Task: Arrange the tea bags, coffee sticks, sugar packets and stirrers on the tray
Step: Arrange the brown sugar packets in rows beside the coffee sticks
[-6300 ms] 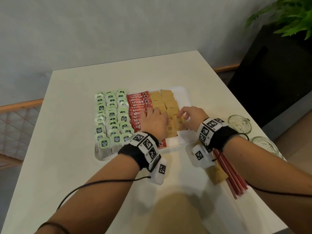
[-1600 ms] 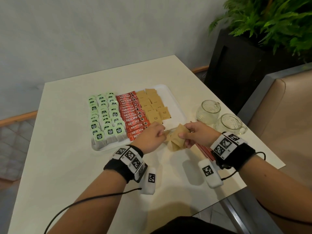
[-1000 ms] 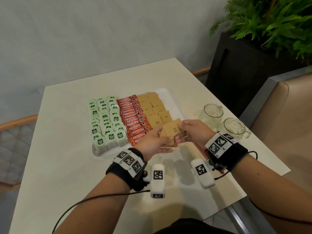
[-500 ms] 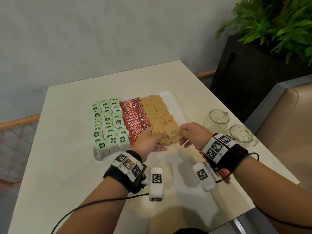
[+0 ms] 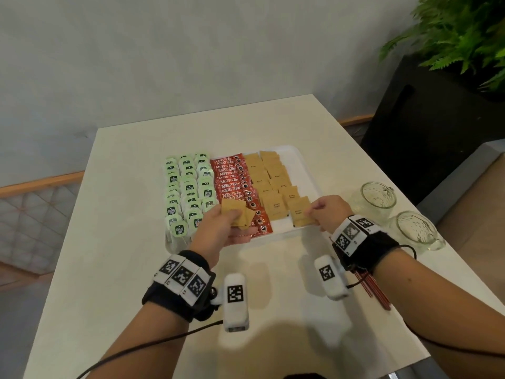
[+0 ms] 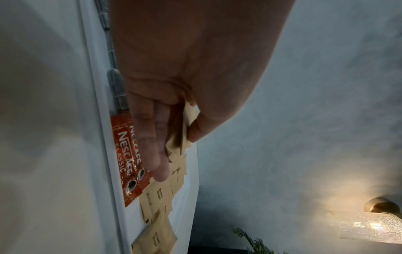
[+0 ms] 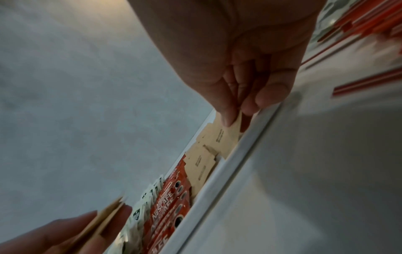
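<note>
A white tray [image 5: 306, 170] holds rows of green tea bags [image 5: 188, 187], red Nescafe coffee sticks [image 5: 235, 184] and brown sugar packets [image 5: 270, 176]. My left hand [image 5: 218, 228] hovers over the tray's near edge and grips a small stack of sugar packets [image 5: 235, 212] between thumb and fingers [image 6: 156, 151]. My right hand [image 5: 326, 212] pinches one sugar packet [image 5: 300, 214] at the near right end of the sugar rows, thumb and finger [image 7: 228, 116] on its edge. Red stirrers [image 5: 374, 288] lie on the table under my right wrist.
Two glass mugs [image 5: 378, 195] [image 5: 418, 231] stand at the table's right edge. A black planter [image 5: 426, 127] with a fern stands beyond the right side. The white table [image 5: 131, 269] has bare surface left of and in front of the tray.
My hands drew apart: the left carried the packet stack left over the coffee sticks, the right brought one packet down onto the tray's near right part.
</note>
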